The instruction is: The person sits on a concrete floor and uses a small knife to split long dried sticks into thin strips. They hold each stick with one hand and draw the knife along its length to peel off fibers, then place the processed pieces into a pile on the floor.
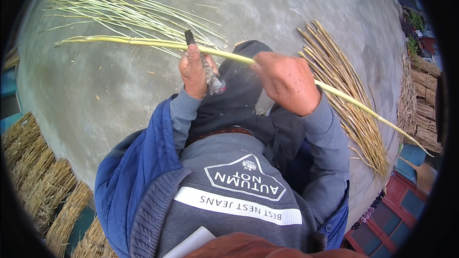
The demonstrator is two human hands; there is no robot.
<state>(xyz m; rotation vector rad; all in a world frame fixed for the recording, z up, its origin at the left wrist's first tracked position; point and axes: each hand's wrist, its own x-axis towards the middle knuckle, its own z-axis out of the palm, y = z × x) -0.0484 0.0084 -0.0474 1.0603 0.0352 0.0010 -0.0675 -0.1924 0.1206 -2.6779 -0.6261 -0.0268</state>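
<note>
A long yellow-green stalk runs across in front of me, sloping down to the right, its thin tip past my right forearm. My right hand is closed round it near the middle. In my left hand is a knife, its short dark blade standing above the stalk where the two cross. Clear plastic seems to be wrapped round its handle, partly hidden by my fingers. My left thumb presses at the stalk beside the blade. Behind the stalk's left part lies a spread of thin pale-green stalks on the floor.
To the right, a pile of brown-yellow unpeeled-looking stalks lies on the grey concrete floor. Straw bundles stand at the lower left, more bundled stalks at the far right. Red-framed panels edge the lower right. My legs are below the hands.
</note>
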